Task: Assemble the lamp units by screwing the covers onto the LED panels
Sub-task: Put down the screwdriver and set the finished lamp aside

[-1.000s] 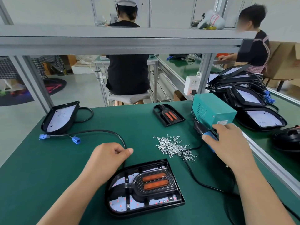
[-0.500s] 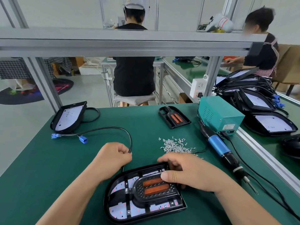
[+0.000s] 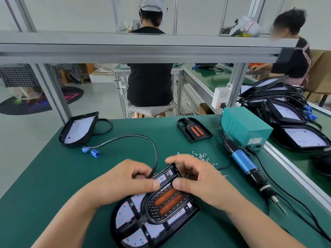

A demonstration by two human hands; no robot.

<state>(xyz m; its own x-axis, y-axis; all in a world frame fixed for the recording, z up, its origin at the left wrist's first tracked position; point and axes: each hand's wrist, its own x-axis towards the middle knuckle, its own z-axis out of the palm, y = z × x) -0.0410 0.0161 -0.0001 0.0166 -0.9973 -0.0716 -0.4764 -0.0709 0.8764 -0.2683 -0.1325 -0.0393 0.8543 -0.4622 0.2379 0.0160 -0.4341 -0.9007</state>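
A black lamp unit (image 3: 154, 212) lies near the front edge of the green table: a white LED panel with a black cover and two orange strips on top. My left hand (image 3: 123, 181) grips its far left end, thumb pressed on the cover. My right hand (image 3: 198, 181) grips the far right end, thumb on the cover and fingers curled over the rim. The unit's black cable (image 3: 143, 138) loops back to blue connectors (image 3: 91, 152). Loose screws (image 3: 200, 156) lie just beyond my right hand. The blue electric screwdriver (image 3: 245, 163) lies on the table to the right.
A second LED panel (image 3: 78, 129) sits at the far left and a spare cover (image 3: 194, 129) at the far middle. A teal power box (image 3: 243, 127) stands at the right, with stacked lamp units (image 3: 293, 126) beyond the rail. Two people sit at other benches.
My right hand let go of the screwdriver, which now lies on the table, and came to the lamp unit. Both hands have closed on its far end and turned it.
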